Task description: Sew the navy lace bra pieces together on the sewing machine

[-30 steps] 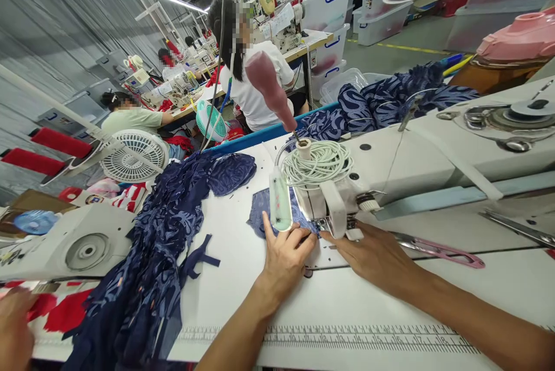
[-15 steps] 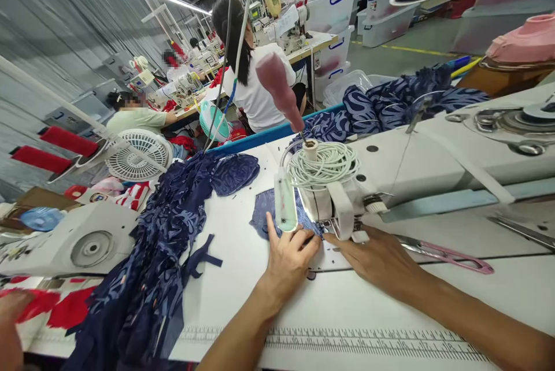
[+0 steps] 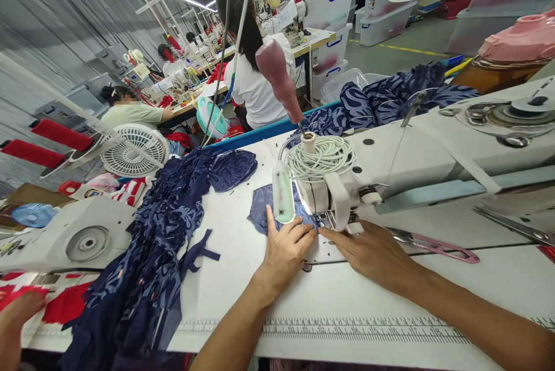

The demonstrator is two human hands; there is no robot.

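Observation:
Under the head of a white sewing machine (image 3: 401, 145) lies a piece of blue patterned fabric (image 3: 260, 212), its near edge at the presser foot. My left hand (image 3: 284, 252) rests on this piece just left of the needle area, fingers stretched out and slightly spread. To the right of the foot, my right hand (image 3: 375, 252) reaches in flat, one extended finger touching the fabric's edge. The machine head hides its other fingertips. A pale green plate (image 3: 284, 197) hangs over part of the fabric. Pale cord (image 3: 321, 157) is coiled on top, where a pink-handled screwdriver (image 3: 277, 73) stands upright.
Dark blue fabric pieces (image 3: 169, 221) pile along the left. Pink-handled snips (image 3: 455, 249) and scissors (image 3: 511, 223) lie at right. A ruler strip (image 3: 347, 330) runs along the front edge. Another person's hand (image 3: 21, 316) is on red fabric at far left. Co-workers sit beyond.
The camera view has shifted slightly. Both hands stay beside the presser foot, with the fabric beneath them in nearly the same place. The other person's hand has moved a little to the right.

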